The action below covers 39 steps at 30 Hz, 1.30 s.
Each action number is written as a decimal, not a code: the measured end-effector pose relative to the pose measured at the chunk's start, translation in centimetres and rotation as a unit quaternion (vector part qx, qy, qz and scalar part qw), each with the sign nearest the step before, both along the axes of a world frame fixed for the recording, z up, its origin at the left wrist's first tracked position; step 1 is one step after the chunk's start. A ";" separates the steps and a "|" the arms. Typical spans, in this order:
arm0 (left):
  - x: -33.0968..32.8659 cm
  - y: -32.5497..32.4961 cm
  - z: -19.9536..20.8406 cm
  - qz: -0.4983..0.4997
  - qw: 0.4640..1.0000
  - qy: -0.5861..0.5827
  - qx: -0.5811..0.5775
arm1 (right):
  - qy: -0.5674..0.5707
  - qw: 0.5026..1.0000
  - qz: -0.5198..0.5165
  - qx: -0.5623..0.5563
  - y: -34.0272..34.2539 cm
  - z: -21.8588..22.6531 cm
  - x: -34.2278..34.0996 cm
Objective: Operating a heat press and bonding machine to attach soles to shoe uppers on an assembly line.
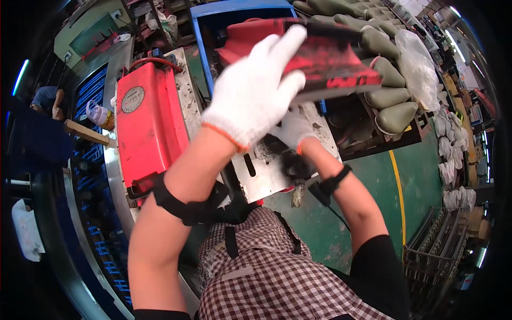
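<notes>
My left hand (pixel 255 92), in a white glove, grips a red and black flat piece (pixel 330 58) held up above a metal work plate (pixel 266 170). My right hand (pixel 292 129), also gloved, reaches under that piece just above the plate; what it holds is hidden. Both wrists carry black straps.
A red machine housing (pixel 149 122) stands left of the plate. A blue bin (pixel 213 21) sits behind it. Rows of grey-green shoe lasts (pixel 386 80) fill a rack at the right, beside clear bags (pixel 421 69). Green floor with a yellow line (pixel 397 186) lies right. A person (pixel 48 101) stands far left.
</notes>
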<state>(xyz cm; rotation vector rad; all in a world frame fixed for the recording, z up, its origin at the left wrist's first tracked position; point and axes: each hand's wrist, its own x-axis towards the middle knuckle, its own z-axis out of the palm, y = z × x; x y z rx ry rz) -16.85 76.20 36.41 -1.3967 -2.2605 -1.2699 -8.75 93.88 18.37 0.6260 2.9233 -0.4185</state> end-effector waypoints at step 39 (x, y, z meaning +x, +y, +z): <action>18.0 -53.7 -24.2 0.530 0.452 -0.509 0.506 | 0.153 0.836 0.497 -0.175 -30.5 -1.3 3.5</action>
